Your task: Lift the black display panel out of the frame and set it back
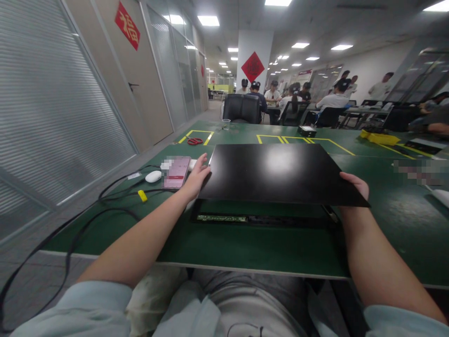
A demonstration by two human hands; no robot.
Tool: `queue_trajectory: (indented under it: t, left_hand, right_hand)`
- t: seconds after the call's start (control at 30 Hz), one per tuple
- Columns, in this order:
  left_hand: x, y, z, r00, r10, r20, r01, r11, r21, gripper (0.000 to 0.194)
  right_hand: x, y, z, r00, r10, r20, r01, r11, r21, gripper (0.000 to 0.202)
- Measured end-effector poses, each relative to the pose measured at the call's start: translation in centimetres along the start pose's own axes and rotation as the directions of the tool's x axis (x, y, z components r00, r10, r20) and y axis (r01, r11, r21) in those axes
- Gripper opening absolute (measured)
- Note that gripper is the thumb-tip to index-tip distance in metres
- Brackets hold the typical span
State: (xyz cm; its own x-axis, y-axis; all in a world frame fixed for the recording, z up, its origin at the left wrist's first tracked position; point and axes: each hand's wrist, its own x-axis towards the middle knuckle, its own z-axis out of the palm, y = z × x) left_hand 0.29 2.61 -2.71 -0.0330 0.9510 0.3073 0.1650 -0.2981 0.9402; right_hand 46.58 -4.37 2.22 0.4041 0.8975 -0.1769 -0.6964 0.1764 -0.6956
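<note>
A thin, glossy black screen panel (266, 175) is held up over the green table, tilted, with a ceiling light reflected in it. My left hand (198, 178) grips its left edge, fingers up along the side. At the right edge, my right hand (356, 187) has hold of it, thumb on top and the other fingers mostly hidden beneath. Under the panel lies a dark frame (280, 221) with a strip of green circuit board (220, 218) showing at its near side. The panel hides most of the frame.
On the green table (252, 252), a phone (177, 172), white mouse (153, 176), yellow piece (142, 195) and black cables (115, 210) lie left. Farther back are red scissors (195, 141), a clear cup (226, 124), a black box (307, 131) and yellow tape outlines. Several people sit beyond.
</note>
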Motion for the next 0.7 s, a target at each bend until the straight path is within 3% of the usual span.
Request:
queue_trajectory:
  t: [0.1, 0.3, 0.43, 0.7]
  left_hand:
    - [-0.3, -0.3, 0.3, 0.998, 0.024, 0.051, -0.029, 0.995, 0.094, 0.059]
    - [-0.6, -0.5, 0.2, 0.999, 0.004, 0.054, -0.013, 0.986, 0.166, 0.048]
    - [-0.7, -0.7, -0.2, 0.998, -0.021, 0.056, 0.009, 0.979, 0.206, 0.045]
    - [-0.4, -1.3, -0.3, 0.992, -0.049, 0.120, 0.009, 0.950, 0.313, 0.042]
  right_hand:
    - [-0.7, -0.6, 0.8, 0.989, 0.015, -0.149, -0.021, 0.999, -0.036, 0.044]
    - [-0.8, -0.2, 1.3, 0.979, -0.167, -0.120, 0.166, 0.986, -0.024, 0.033]
    - [-0.1, 0.3, 1.1, 0.944, -0.290, -0.155, 0.295, 0.956, 0.008, 0.021]
    - [0.8, 0.2, 1.0, 0.879, -0.430, -0.205, 0.459, 0.880, 0.123, 0.019]
